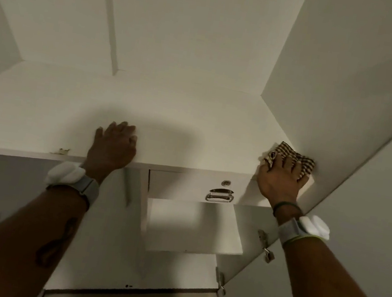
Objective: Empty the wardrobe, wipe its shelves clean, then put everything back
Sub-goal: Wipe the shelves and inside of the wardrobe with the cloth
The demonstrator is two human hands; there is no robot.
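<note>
Your right hand [280, 183] curls its spread fingers over the checked cloth [285, 149], pressing it onto the wardrobe shelf [168, 119] in the right corner. Your left hand [112, 146] rests loosely curled, holding nothing, near the shelf's front edge.

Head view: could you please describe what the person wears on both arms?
No sleeves on either forearm. The left wrist carries a grey strap with a white padded block; the right wrist has the same, plus a thin dark band.

matt white shelf [170, 109] — checked woven cloth [290, 156]
</note>
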